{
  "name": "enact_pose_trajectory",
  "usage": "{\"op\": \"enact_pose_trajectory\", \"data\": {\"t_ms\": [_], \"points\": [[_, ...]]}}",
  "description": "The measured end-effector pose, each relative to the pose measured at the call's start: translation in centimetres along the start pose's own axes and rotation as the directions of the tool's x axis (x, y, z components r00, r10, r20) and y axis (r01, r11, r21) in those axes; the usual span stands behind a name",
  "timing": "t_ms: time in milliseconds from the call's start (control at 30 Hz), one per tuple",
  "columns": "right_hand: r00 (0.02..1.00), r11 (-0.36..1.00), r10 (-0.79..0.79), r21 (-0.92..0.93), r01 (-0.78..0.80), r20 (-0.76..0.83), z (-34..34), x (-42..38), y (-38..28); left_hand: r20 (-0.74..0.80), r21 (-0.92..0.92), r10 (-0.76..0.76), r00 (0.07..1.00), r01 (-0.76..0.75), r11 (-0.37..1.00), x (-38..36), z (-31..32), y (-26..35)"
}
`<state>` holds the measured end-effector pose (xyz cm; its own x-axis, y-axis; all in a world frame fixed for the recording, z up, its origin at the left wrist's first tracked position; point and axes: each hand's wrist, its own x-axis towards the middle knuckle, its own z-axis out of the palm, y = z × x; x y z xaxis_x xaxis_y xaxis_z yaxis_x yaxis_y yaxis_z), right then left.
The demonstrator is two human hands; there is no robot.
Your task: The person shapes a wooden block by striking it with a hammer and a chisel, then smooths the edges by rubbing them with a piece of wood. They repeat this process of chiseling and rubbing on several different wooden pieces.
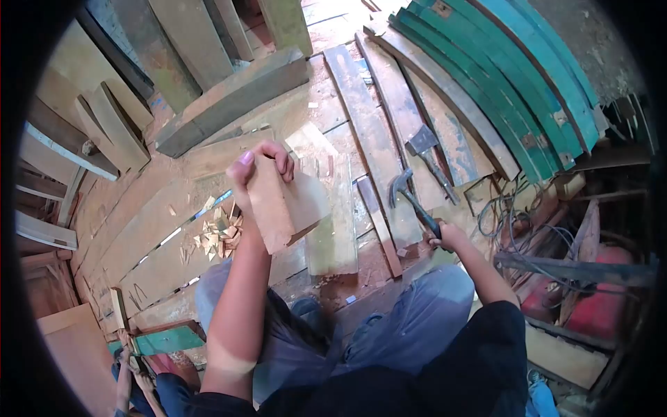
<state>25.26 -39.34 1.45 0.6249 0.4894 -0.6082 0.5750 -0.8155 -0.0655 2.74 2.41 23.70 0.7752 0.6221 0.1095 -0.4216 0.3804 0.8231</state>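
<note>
A short, thick wooden block (271,208) is held up in front of my knees by my left hand (260,163), whose fingers wrap round its upper end. Out to the right, my right hand (450,238) is closed round the dark handle of a claw hammer (417,206). The hammer's metal head rests over the planks, pointing away from me. Just beyond it lies a hatchet (432,160) with a dark, broad blade. Below the block is a pale flat board (332,243) on the floor.
Wood chips (221,233) are piled left of the block. A thick beam (233,101) lies ahead. Green boards (493,90) are stacked at the upper right, above tangled wires (511,215) and a red object (604,292). Another person's hands (132,361) show at the lower left.
</note>
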Motion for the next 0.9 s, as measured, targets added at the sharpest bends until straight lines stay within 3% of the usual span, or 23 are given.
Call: {"op": "enact_pose_trajectory", "data": {"t_ms": [133, 233, 400, 500, 567, 633, 700, 733, 833, 900], "points": [[0.960, 0.916, 0.003, 0.385, 0.110, -0.282, 3.3, 1.0, -0.7, 0.032, 0.056, 0.031, 0.999, -0.032, 0.998, 0.2, -0.5, -0.2], [0.958, 0.922, 0.065, 0.384, 0.049, -0.279, 0.6, -1.2, -2.6, 0.048, 0.116, 0.058, 0.997, -0.063, 0.991, 0.4, 0.9, -0.4], [0.954, 0.960, 0.019, 0.272, 0.067, -0.299, -0.5, -2.6, -0.5, 0.038, 0.190, -0.006, 0.999, -0.001, 0.982, 0.0, 3.9, -1.2], [0.719, 0.985, -0.173, -0.125, 0.120, -0.673, 1.9, -5.2, -1.1, 0.077, 0.231, -0.014, 0.997, -0.005, 0.973, -0.6, 5.0, -1.2], [0.845, 0.911, -0.101, 0.292, 0.291, -0.526, 3.8, -6.5, -3.2, 0.133, 0.259, 0.034, 0.990, -0.068, 0.964, -1.0, 4.5, -1.6], [0.897, 0.866, -0.133, 0.391, 0.312, -0.422, 6.4, -8.2, -6.6, 0.090, 0.236, 0.039, 0.995, -0.060, 0.970, -1.7, 4.5, -1.4], [0.910, 0.919, -0.124, 0.299, 0.256, -0.396, 9.6, -8.4, -9.3, 0.059, 0.274, 0.084, 0.995, -0.097, 0.957, -1.9, 5.0, -1.1], [0.909, 0.940, -0.120, 0.249, 0.234, -0.399, 10.6, -7.6, -10.3, 0.126, 0.313, 0.140, 0.982, -0.174, 0.934, -1.7, 4.4, -1.0], [0.906, 0.929, -0.048, 0.314, 0.196, -0.421, 13.7, -4.9, -11.4, 0.117, 0.459, 0.276, 0.954, -0.298, 0.837, -1.9, 5.1, -0.1], [0.925, 0.863, -0.095, 0.433, 0.260, -0.368, 13.5, -5.0, -10.8, 0.106, 0.513, 0.290, 0.951, -0.302, 0.803, -2.2, 4.9, 0.4]]}}
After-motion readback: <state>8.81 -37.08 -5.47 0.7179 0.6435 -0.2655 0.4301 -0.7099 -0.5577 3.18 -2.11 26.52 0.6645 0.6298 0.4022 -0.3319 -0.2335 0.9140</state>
